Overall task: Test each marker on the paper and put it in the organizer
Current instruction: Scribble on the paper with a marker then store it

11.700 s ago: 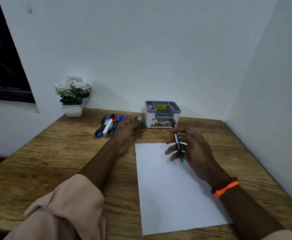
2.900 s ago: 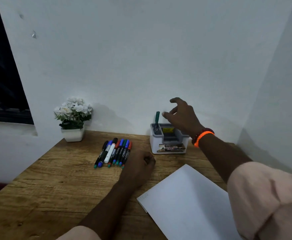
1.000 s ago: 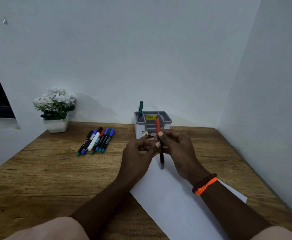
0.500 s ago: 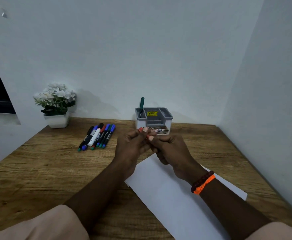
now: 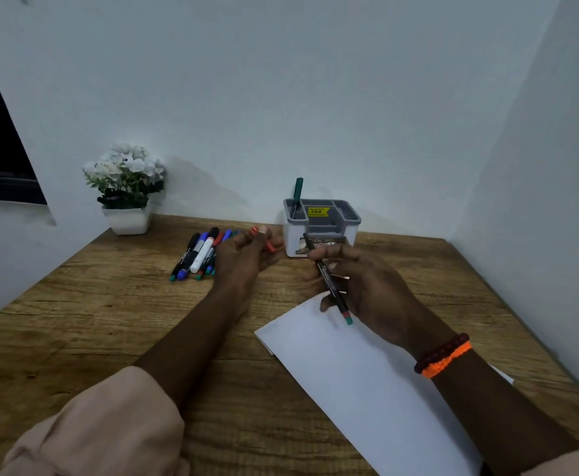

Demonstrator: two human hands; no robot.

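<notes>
My right hand [image 5: 367, 286] holds an uncapped black-bodied marker [image 5: 329, 286] above the top corner of the white paper [image 5: 367, 383]. Its lower end points down at the sheet. My left hand [image 5: 243, 259] grips the marker's red cap [image 5: 268, 244], left of the organizer. The grey and white organizer [image 5: 322, 223] stands at the back by the wall. One green marker [image 5: 297, 194] stands upright in its left compartment. Several more markers [image 5: 198, 254] lie side by side on the table, partly hidden behind my left hand.
A white pot of white flowers [image 5: 126, 190] stands at the back left of the wooden table [image 5: 92, 321]. Walls close off the back and the right side. A dark window is at the far left.
Half a second ago both hands were together on the red-capped marker. They have now pulled apart: the cap went left with my left hand, the marker went right and down toward the paper.
</notes>
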